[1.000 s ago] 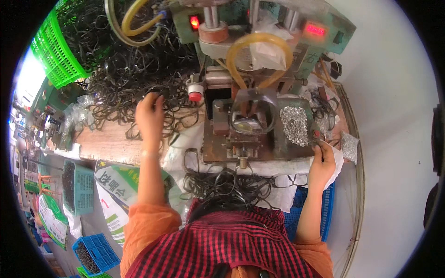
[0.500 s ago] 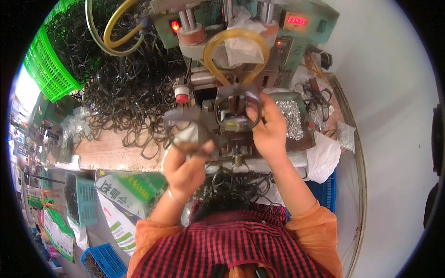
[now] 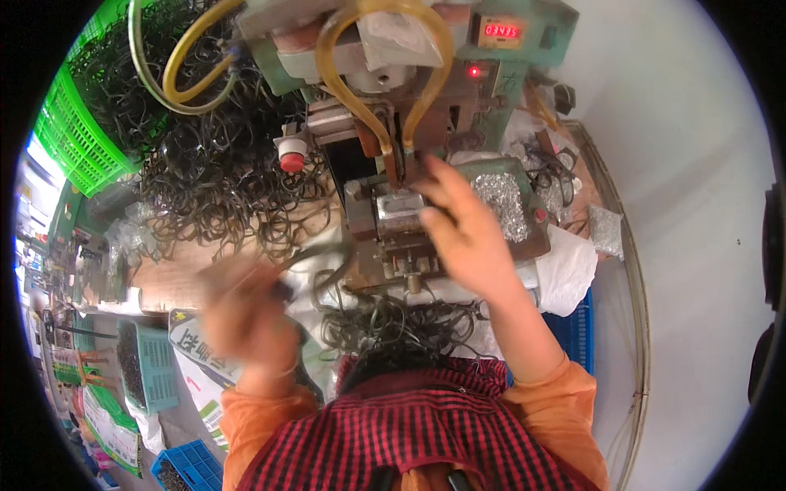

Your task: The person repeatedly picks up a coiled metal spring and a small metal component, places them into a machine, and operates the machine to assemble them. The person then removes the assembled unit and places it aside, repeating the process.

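Observation:
My left hand (image 3: 250, 315), smeared by motion, is closed on a dark loop-shaped band (image 3: 342, 266) that sticks out to its right. My right hand (image 3: 471, 241) is at the green press machine (image 3: 532, 37), thumb and fingers apart, with no band visible in it. Its fingertips are beside the metal die block (image 3: 399, 204), under the ends of the yellow hose (image 3: 442, 69); blur hides whether they touch anything. Right of that hand, many small shiny metal pieces (image 3: 501, 200) lie in a tray (image 3: 536, 241).
A big heap of black bands (image 3: 196, 180) covers the left of the wooden table (image 3: 176, 278), by a bright green basket (image 3: 78, 135). More bands (image 3: 389, 327) lie before my apron. A red button (image 3: 291, 162) stands left of the press. Teal (image 3: 157, 368) and blue baskets (image 3: 192, 465) are lower left.
My left hand has moved left and toward me with a band. The band my right hand held at the press is gone from there, and that hand's fingers have spread.

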Demonstrator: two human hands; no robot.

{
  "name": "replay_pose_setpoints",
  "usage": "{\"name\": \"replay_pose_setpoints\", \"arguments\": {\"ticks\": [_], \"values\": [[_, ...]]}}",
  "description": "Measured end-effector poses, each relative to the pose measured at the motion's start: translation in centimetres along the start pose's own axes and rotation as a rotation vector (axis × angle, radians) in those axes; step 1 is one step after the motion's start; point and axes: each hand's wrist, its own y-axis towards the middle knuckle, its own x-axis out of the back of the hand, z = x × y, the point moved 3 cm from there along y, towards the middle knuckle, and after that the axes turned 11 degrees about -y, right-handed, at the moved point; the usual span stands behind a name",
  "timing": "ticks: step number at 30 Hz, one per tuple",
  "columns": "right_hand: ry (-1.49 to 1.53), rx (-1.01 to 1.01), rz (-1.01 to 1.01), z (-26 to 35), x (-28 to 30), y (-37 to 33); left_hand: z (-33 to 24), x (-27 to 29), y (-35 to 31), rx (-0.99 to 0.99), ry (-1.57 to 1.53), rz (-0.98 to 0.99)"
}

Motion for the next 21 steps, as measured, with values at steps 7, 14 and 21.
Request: {"name": "replay_pose_setpoints", "arguments": {"ticks": [7, 14, 21], "values": [[-1.062, -0.067, -0.311, -13.7, 5.5, -2.4, 0.3, -10.5, -1.3, -0.195, -0.337, 0.351], [-0.735, -0.173, -0.466, -12.9, 6.8, -1.5, 1.1, -11.2, -2.2, -0.271, -0.377, 0.298], [-0.776, -0.05, -0.561, -13.4, 6.0, -0.8, 1.1, -11.5, -2.2, -0.261, -0.404, 0.321]]}}
